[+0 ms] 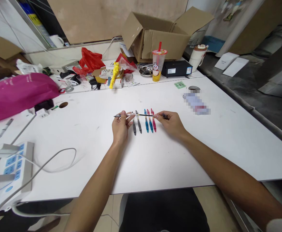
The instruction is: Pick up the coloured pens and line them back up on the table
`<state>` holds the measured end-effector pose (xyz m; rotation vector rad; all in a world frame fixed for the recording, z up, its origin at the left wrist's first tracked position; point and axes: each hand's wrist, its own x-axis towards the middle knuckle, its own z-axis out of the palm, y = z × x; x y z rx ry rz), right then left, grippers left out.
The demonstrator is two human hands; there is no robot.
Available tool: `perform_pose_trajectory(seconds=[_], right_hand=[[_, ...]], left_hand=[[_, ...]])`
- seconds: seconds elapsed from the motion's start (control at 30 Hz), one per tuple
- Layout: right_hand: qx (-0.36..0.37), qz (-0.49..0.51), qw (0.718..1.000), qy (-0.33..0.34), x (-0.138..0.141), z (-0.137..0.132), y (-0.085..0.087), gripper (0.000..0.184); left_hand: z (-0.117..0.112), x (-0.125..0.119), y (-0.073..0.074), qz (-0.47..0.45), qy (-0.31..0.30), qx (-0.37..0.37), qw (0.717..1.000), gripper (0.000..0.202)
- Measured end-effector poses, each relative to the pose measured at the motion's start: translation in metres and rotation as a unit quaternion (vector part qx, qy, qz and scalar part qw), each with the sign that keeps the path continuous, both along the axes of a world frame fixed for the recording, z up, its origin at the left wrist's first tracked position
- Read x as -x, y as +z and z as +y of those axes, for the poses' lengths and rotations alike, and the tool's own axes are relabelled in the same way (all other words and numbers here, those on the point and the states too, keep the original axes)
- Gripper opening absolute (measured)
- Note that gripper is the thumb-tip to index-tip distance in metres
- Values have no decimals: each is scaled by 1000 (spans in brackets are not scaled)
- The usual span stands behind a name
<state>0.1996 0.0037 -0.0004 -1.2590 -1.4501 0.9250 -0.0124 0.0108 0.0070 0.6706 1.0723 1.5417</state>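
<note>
Several pens lie side by side on the white table [155, 154]: two grey pens [136, 124], two blue pens [148, 122] and a pink pen [153, 120]. My left hand [120, 127] pinches the clear barrel of a taken-apart pen [126, 115], held level above the row. My right hand [170, 123] pinches the other end, where a thin dark refill [144, 115] runs between both hands and a dark pen part [164, 115] shows in the fingers.
A white power strip [13, 167] with a grey cable [59, 161] sits at the left. A pink bag [17, 93], red bags, a yellow toy [114, 75], a drink cup [157, 66], a black box and an open carton [160, 35] line the back. A blurred card [196, 102] lies to the right.
</note>
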Motion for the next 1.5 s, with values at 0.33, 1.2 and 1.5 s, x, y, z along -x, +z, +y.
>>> perform_pose_trajectory(seconds=[0.33,1.2,1.5], right_hand=[[15,-4,997,77,8,-7,1,45],[-23,-19,998,52,5,-5,0,24],[-23,-3,998,51,5,-6,3,26]], left_hand=[[-9,-16,-6,9,-82,24,996,29],[-6,-9,-3,5,-53,18,998,30],[-7,-8,-2,12,-51,16,998,30]])
